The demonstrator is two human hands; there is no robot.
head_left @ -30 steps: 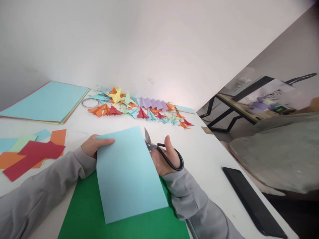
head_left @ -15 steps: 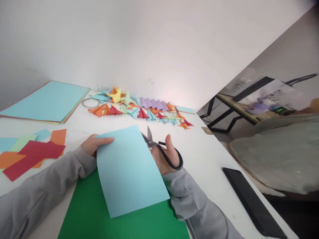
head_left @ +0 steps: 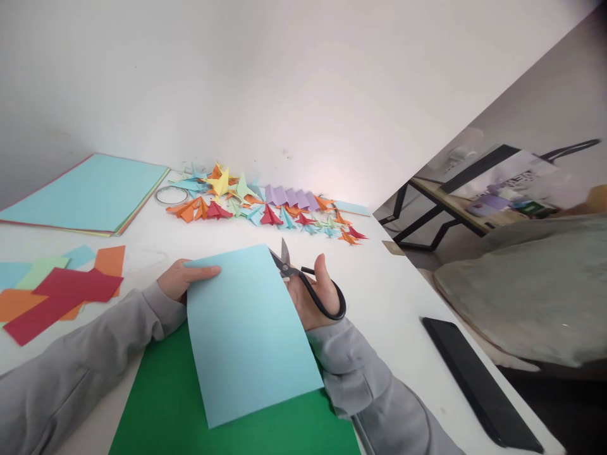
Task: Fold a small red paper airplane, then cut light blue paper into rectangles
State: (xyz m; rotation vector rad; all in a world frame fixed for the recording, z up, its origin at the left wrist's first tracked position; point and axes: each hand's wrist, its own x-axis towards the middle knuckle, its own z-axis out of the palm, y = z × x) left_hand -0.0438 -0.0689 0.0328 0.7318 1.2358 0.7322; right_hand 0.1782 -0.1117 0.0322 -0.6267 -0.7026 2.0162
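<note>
A light blue sheet of paper [head_left: 251, 335] is held up over a green sheet [head_left: 156, 392] on the white table. My left hand [head_left: 183, 278] pinches its upper left corner, thumb on top and the other fingers behind. At the sheet's upper right edge, my right hand [head_left: 315, 294] has black-handled scissors [head_left: 303, 278] around it, thumb through the loop. The scissor blades are parted, and one passes partly behind the paper's edge. Some of my right fingers are hidden by the sheet.
Cut paper pieces [head_left: 71, 291] lie at left, before a stack of coloured sheets [head_left: 90, 196]. Folded paper figures [head_left: 270, 215] line the wall beside a wire coil [head_left: 171, 195]. A black phone [head_left: 478, 379] lies at right. Beyond the table stands a shelf [head_left: 446, 202].
The blue sheet has shifted slightly down and to the right, along with my left hand. The scissors remain parted at its edge.
</note>
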